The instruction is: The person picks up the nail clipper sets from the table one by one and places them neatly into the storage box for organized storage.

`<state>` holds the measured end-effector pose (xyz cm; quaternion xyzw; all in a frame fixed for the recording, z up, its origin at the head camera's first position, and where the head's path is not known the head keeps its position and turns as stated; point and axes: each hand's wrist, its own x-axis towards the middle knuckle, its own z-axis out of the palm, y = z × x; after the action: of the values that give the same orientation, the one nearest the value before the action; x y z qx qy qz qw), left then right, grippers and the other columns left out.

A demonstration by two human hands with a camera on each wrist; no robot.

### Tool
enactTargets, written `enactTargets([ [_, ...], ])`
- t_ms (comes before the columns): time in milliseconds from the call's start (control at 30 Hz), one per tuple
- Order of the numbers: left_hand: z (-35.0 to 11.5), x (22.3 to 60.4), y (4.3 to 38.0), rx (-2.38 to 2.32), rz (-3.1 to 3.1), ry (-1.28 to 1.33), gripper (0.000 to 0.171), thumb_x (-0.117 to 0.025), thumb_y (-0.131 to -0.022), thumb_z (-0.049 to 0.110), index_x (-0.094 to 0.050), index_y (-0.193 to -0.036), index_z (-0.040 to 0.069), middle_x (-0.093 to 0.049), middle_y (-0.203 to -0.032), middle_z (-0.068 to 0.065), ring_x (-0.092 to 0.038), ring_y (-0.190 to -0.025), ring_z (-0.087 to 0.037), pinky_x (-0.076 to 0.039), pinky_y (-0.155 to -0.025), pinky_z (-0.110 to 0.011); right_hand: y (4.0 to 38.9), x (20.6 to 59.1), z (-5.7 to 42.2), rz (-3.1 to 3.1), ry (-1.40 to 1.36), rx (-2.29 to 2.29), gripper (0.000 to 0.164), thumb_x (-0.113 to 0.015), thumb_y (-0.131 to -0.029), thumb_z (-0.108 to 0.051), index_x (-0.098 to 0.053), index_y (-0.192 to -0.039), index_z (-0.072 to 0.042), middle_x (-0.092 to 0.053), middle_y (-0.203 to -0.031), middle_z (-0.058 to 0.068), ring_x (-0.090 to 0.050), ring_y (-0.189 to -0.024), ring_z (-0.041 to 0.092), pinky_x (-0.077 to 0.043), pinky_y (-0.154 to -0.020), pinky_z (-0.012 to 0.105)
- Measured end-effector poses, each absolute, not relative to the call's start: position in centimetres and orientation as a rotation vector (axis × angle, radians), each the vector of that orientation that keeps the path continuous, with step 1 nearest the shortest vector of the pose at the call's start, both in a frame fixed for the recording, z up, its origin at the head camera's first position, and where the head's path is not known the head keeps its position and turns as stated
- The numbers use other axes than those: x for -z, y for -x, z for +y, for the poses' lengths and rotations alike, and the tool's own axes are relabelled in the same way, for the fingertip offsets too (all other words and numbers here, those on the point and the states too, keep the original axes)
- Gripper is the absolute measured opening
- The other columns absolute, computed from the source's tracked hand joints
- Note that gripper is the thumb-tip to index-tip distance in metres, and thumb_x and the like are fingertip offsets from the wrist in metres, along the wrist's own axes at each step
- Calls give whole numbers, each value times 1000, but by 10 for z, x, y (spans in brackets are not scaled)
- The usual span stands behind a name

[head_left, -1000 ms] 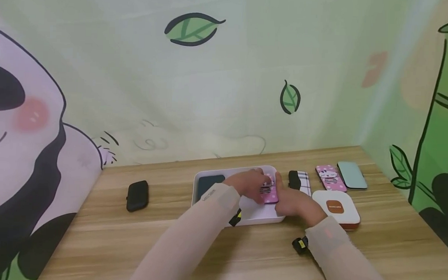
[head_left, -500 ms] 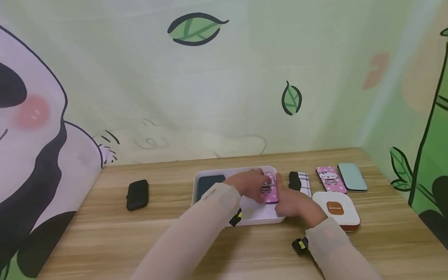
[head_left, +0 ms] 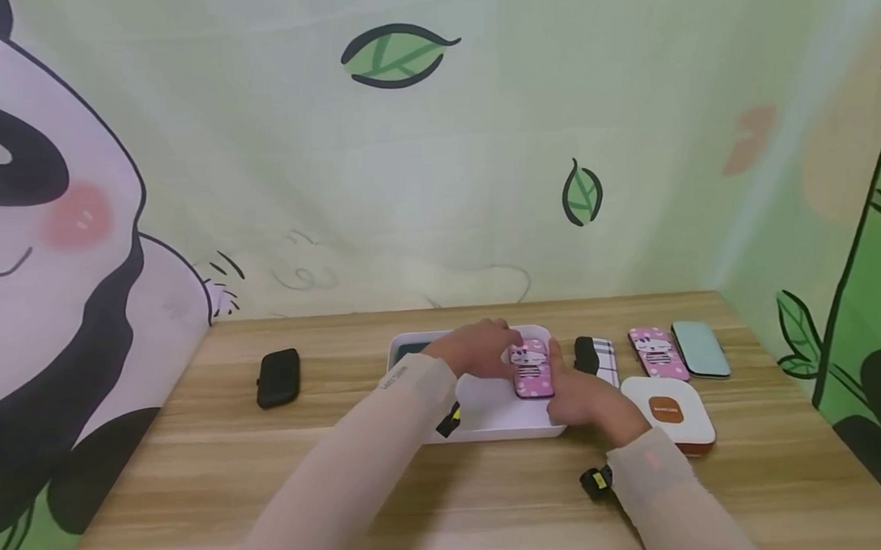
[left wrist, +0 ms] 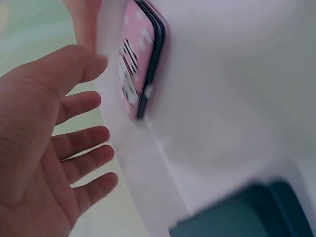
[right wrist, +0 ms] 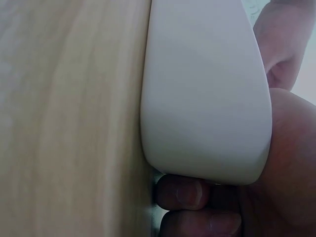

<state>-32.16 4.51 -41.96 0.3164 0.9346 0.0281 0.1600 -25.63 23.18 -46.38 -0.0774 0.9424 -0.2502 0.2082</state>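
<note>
In the head view, a white tray (head_left: 497, 427) stands on the wooden table. Inside its right end lies a pink cat-print case (head_left: 533, 371) with dark edges; the left wrist view shows its striped pattern. My left hand (head_left: 482, 348) is over the tray beside this case, its fingers spread and apart from the case in the left wrist view. A dark teal case (left wrist: 237, 217) lies at the tray's other end, mostly covered by my left arm in the head view. My right hand (head_left: 589, 400) grips the tray's right end, fingers (right wrist: 180, 192) bent against its outer wall.
Right of the tray are a black-and-plaid case (head_left: 598, 360), another pink cat-print case (head_left: 658, 353), a mint case (head_left: 700, 349) and a white box (head_left: 669, 412) with a brown label. A black case (head_left: 279, 378) lies far left. A printed curtain (head_left: 489, 147) hangs behind.
My left hand has let go of the pink case and drawn slightly left and up, so more of the case shows. The right hand keeps its place at the tray.
</note>
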Motion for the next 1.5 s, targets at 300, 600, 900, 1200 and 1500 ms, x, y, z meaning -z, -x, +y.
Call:
enactTargets([
  [300,9,419,332,-124,2761,-820,53,-65,-95,41,-51,-145,29,-50,-147,0,-52,-129,-21,-43,-109,-47,256,465,231,2624,198,717,104,-54,-87,-6,25,-155,-7,-45,-60,0,-38,-47,13,-34,-45,26],
  [600,-15,410,332,-118,2784,-775,58,-63,-96,43,-46,-150,27,-45,-153,-3,-44,-139,-25,-38,-113,-48,255,467,229,2622,210,725,104,-54,-87,-7,25,-155,-7,-46,-59,0,-39,-47,13,-35,-46,26],
  [900,-50,404,334,-201,2833,-772,59,-59,-98,37,-43,-152,21,-45,-152,-8,-45,-137,-26,-39,-113,-45,257,470,229,2631,209,691,104,-53,-88,-9,26,-155,-8,-44,-58,-1,-38,-46,12,-34,-45,25],
  [1200,-80,411,334,-211,2878,-745,61,-58,-98,37,-41,-153,18,-44,-152,-11,-44,-138,-29,-38,-114,-45,255,469,230,2632,203,691,104,-53,-88,-9,26,-155,-7,-43,-58,-1,-37,-46,13,-33,-45,26],
  [1500,-114,411,332,-321,2950,-629,61,-60,-97,37,-42,-152,18,-42,-153,-13,-41,-140,-32,-36,-114,-50,254,467,229,2637,218,684,103,-53,-87,-8,24,-155,-6,-44,-58,0,-37,-45,14,-33,-44,26],
])
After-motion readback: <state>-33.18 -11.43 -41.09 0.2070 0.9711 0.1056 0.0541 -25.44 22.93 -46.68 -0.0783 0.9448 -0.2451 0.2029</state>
